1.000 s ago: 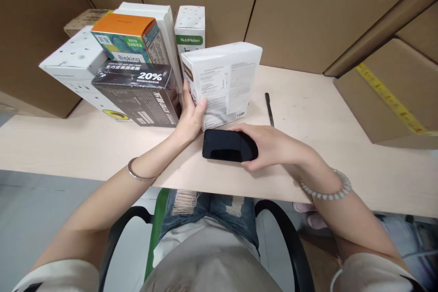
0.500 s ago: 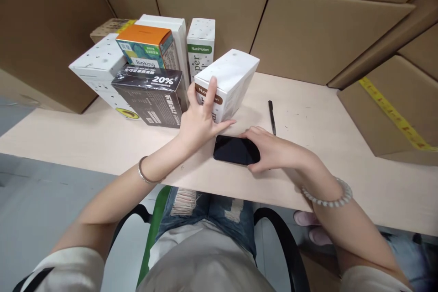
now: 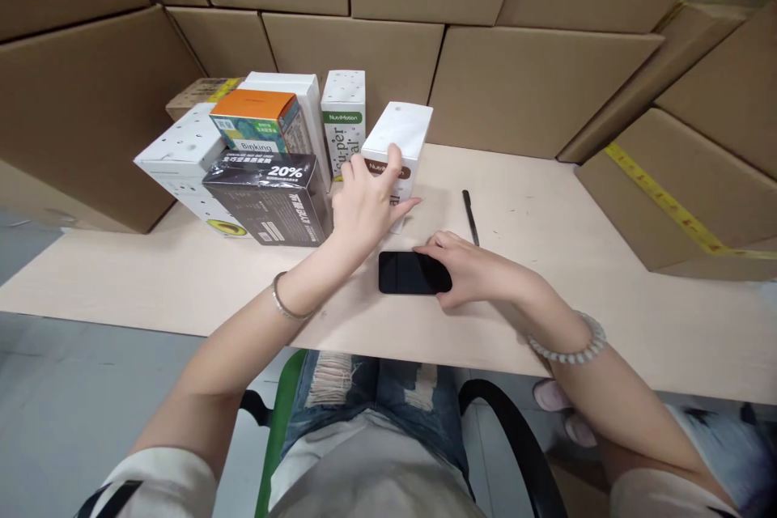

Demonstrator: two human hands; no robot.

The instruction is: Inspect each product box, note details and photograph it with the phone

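Observation:
My left hand (image 3: pixel 364 206) is spread against the front of a white carton with a brown label (image 3: pixel 401 129). Its index finger touches the label, and the thumb points out to the right, apart from the other fingers. The hand hides much of the carton's lower front. My right hand (image 3: pixel 464 269) grips the right end of a black smartphone (image 3: pixel 409 273), thumb at the near edge and fingers at the far edge. The phone lies screen up, low over or on the table. Just beyond my right hand lies a black pen (image 3: pixel 469 217).
Left of the carton stand a dark brown box (image 3: pixel 267 198), an orange-topped box (image 3: pixel 255 105), a white box with an avocado picture (image 3: pixel 182 147) and a green-labelled carton (image 3: pixel 344 89). Brown cardboard boxes (image 3: pixel 352 57) wall the back of the pale table (image 3: pixel 546 259); another (image 3: pixel 685 210) stands right.
The white carton has turned and straightened under my left hand, closer to the green-labelled carton. My right hand and the phone have barely moved. The view has tilted up.

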